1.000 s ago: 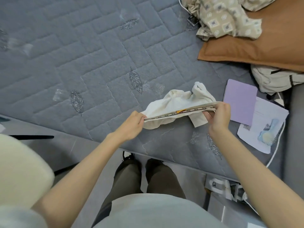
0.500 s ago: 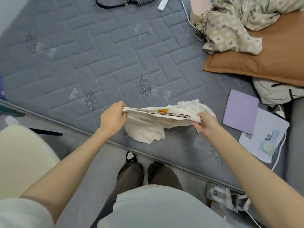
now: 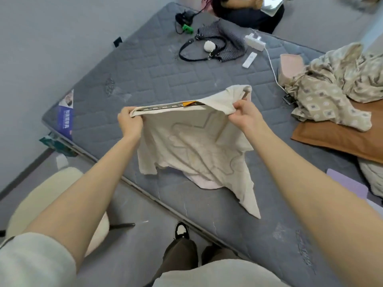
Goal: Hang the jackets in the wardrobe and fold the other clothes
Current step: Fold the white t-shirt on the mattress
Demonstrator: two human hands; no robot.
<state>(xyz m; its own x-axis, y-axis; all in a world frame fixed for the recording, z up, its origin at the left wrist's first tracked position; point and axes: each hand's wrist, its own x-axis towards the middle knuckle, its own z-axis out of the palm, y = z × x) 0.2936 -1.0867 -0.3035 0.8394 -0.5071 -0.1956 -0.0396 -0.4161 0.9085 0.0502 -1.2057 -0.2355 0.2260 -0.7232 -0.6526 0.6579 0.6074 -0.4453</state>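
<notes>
A cream garment (image 3: 192,146) hangs spread above the near edge of the grey quilted bed (image 3: 145,75), held up by its banded top edge. The left hand (image 3: 129,121), at nine o'clock of the cloth, has its fingers curled tight round the end of that band. The right hand (image 3: 244,114), at two o'clock, pinches a fold of fabric between thumb and fingers. An orange label (image 3: 188,104) sits on the band between them; its print is too small to read. The garment's far side is hidden, and a faint outlined design on the front is hard to make out. A pink edge (image 3: 205,183) peeks from under the hem at six o'clock; what it belongs to is unclear.

At three o'clock a patterned cloth (image 3: 331,94) lies crumpled over a brown pillow (image 3: 335,139), both cut by the frame edge. At twelve o'clock lie a dark handbag (image 3: 223,46), a white power strip (image 3: 255,41) and a white remote (image 3: 249,60). Beyond them a seated person (image 3: 248,11) is cropped at the top edge.
</notes>
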